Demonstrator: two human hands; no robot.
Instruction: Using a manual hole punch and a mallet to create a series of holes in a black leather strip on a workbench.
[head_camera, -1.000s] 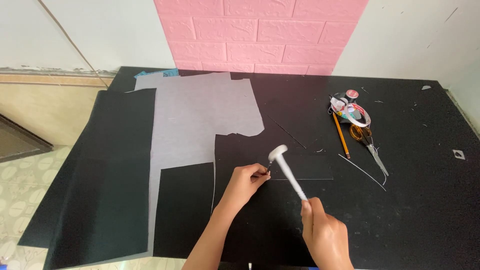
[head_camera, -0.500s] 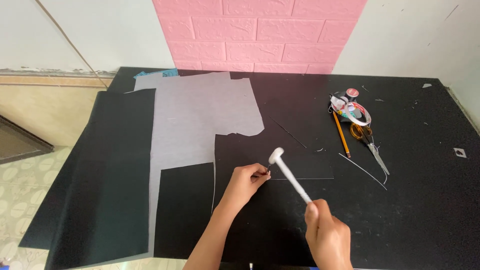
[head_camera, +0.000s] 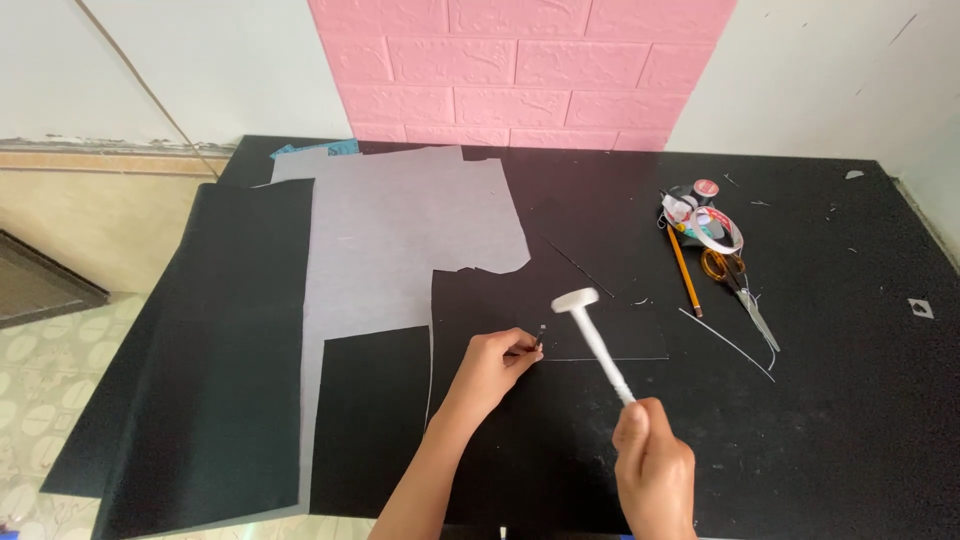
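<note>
My right hand grips the lower end of a white hammer, whose head is raised and tilted to the right, above a black rectangular piece on the black table. My left hand pinches a small thin metal pin upright at the left corner of that piece. The hammer head hangs a little up and right of the pin, apart from it.
A grey cut sheet lies on the left half over black sheets. At the right lie a pencil, orange-handled scissors, tape rolls and thread. A pink brick panel backs the table.
The hammer head has lifted and swung to the right, away from the pin. My right hand dropped slightly lower. My left hand has stayed put on the pin.
</note>
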